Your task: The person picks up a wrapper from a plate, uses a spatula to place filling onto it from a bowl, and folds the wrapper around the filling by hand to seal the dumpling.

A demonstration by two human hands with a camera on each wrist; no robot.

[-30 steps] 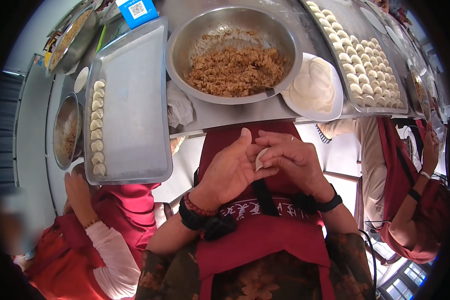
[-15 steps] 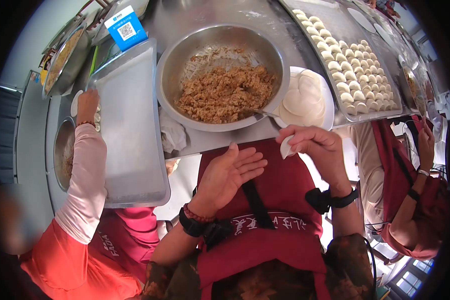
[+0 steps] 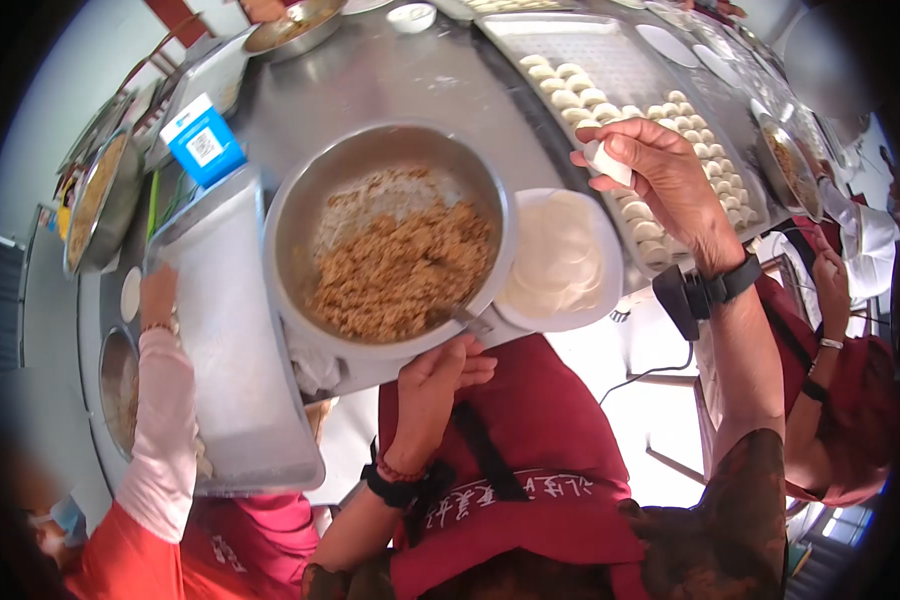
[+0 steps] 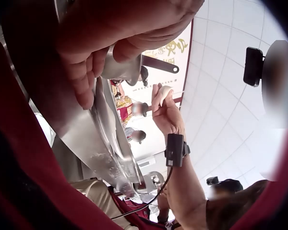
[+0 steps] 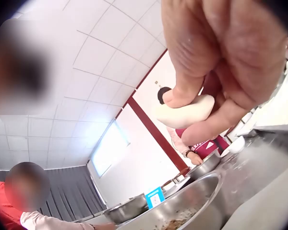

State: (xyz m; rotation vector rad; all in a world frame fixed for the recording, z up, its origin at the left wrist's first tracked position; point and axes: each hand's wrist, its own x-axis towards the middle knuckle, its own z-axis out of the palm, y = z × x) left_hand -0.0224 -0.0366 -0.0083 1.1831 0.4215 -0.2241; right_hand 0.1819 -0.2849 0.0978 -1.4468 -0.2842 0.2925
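My right hand [image 3: 665, 185] is raised over the dumpling tray [image 3: 570, 38] at the right, pinching a folded white dumpling [image 3: 607, 165] between thumb and fingers. The right wrist view shows that dumpling [image 5: 187, 112] plump and curved, held at the fingertips. Low by the near rim of the large steel bowl [image 3: 507, 215] is my left hand [image 3: 435, 385], fingers loosely extended and holding nothing. Brown minced filling [image 3: 400, 270] lies in the bowl, with a spoon handle [image 3: 473, 320] leaning over the rim. Beside the bowl, round dough wrappers [image 3: 555, 250] are stacked on a white plate [image 3: 615, 275].
Several rows of dumplings [image 3: 655, 230] lie on the right tray. A second metal tray [image 3: 230, 330] is at the left, where another person's arm [image 3: 165, 420] reaches across. A blue QR-code stand [image 3: 205, 145] is behind it. Another person's arm [image 3: 820, 330] is at the right.
My right hand has left the left palm and carried the dumpling up and right over the tray. My left hand has shifted toward the bowl. The person at left has reached into the left tray.
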